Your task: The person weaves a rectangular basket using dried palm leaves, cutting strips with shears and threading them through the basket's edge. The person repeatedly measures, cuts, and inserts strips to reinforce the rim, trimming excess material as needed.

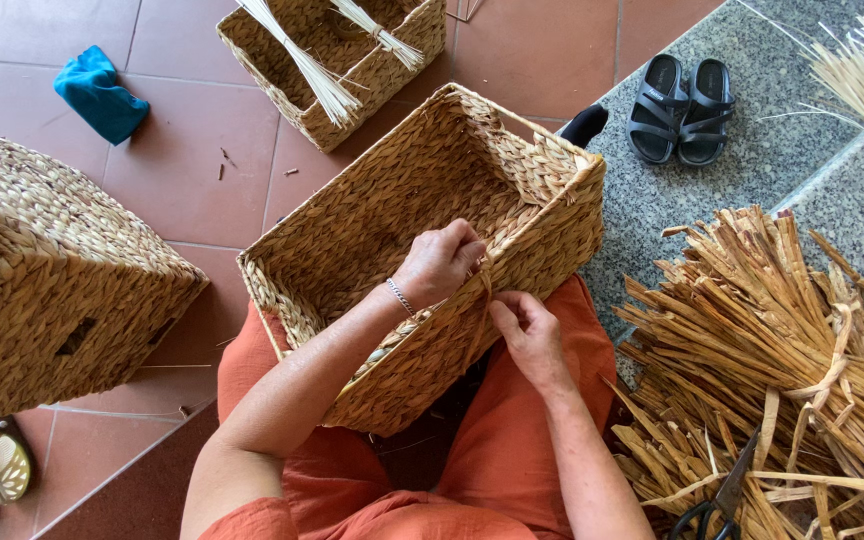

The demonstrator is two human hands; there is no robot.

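On a terracotta tile floor (pixel 202 170), both hands' fingers (pixel 472 250) pinch a woven basket's (pixel 402 200) rim strand.

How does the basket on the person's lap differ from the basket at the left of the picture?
The lap basket lies with its opening toward the camera, showing its inside; the left basket stands turned over, showing only its outer walls. Both hands work at the lap basket's rim, left hand and right hand; nothing touches the left basket. Both are rectangular, woven from the same tan fibre.

The person wore loose orange trousers (pixel 512 450) and a thin silver bracelet (pixel 400 297) just behind the left hand (pixel 442 262).
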